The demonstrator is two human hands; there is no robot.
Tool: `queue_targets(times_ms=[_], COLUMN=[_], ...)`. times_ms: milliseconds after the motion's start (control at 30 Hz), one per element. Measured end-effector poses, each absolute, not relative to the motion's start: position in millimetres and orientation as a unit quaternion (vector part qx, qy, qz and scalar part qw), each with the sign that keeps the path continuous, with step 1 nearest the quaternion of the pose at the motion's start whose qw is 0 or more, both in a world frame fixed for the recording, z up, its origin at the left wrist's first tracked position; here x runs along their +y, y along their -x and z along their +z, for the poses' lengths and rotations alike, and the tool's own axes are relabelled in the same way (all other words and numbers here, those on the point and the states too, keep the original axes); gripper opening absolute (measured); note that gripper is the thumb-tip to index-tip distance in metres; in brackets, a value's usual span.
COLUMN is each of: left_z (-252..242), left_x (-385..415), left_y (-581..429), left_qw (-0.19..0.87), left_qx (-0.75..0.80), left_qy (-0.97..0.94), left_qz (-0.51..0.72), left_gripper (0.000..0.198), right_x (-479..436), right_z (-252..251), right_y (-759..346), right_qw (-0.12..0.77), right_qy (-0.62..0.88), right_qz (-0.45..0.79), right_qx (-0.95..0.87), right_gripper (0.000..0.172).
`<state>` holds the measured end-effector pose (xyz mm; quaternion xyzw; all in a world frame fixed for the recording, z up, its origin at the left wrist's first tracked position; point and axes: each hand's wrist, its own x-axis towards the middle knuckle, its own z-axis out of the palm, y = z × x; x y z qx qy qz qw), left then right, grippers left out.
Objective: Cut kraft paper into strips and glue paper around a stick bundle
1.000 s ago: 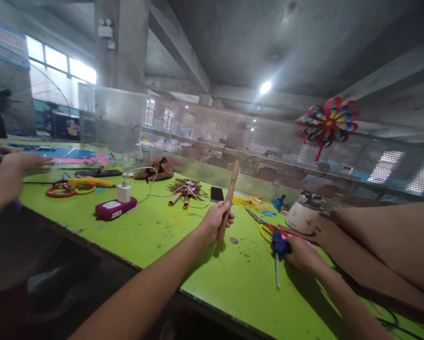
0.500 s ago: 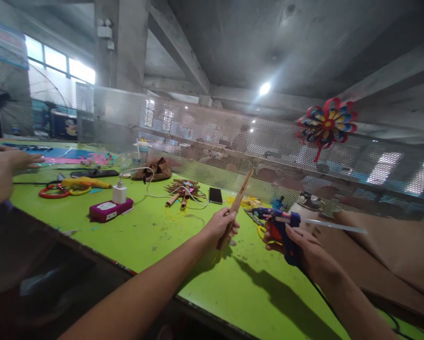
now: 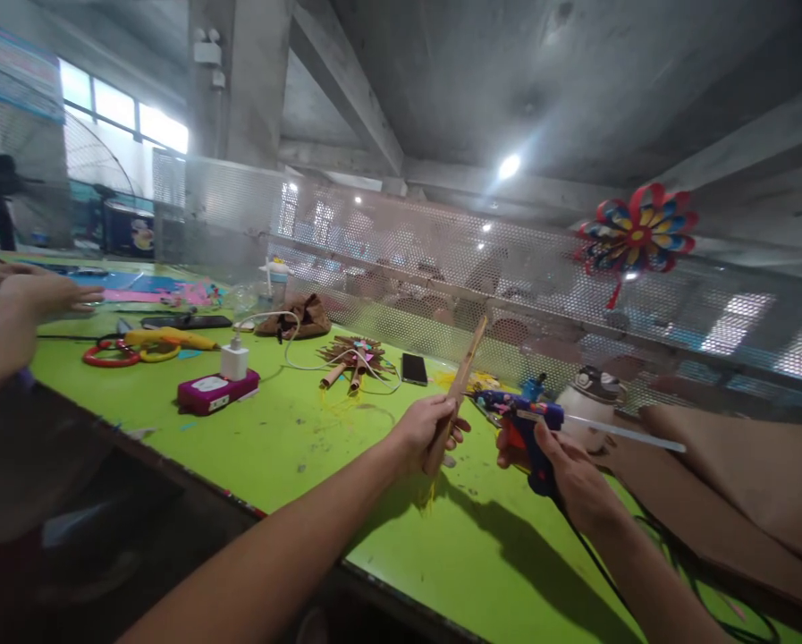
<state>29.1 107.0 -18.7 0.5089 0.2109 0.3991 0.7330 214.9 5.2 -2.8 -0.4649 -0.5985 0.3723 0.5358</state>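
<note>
My left hand [image 3: 430, 431] is closed round a narrow brown cardboard piece [image 3: 466, 365], held tilted above the green table [image 3: 293, 483]. Yellow strands hang below its lower end. In my right hand [image 3: 571, 470] is a dark blue glue gun [image 3: 531, 420] with a red trigger, and a long clear glue stick pokes out of its back. The gun's nozzle points left and is close to the cardboard; whether they touch I cannot tell. Behind them on the table lie a spiky brown cardboard craft [image 3: 355, 358] with two rolled tubes and a black phone [image 3: 414, 368].
A purple power strip [image 3: 218, 392] with a white charger, a yellow glue gun [image 3: 173, 338] and red-handled scissors [image 3: 112, 354] lie to the left. Another person's hand [image 3: 45, 295] is at far left. Cardboard [image 3: 736, 483] and a jug [image 3: 592, 398] stand right, before a perforated screen [image 3: 401, 241].
The blue glue gun has moved left, bringing its nozzle closer to the cardboard piece. Both hands keep their hold. The whole view has shifted slightly.
</note>
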Motion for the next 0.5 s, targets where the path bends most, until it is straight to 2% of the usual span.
queue_targets(times_ms=[233,500], left_z=[-19.4,-19.8], left_x=[105.4,104.3], left_y=[-29.1,-30.2], left_qw=[0.759,0.748], left_qx=[0.181,0.18], left_qy=[-0.507,-0.516], left_qz=[0.366,0.377], left_gripper=[0.016,0.016], right_x=[1.7,5.0], right_z=[-1.3,-5.6], right_y=[-216.5,-219.3], right_qw=[0.525,0.53], right_qy=[0.474,0.461], right_qz=[0.36,0.393], right_qx=[-0.608,-0.594], right_gripper=[0.052,0.047])
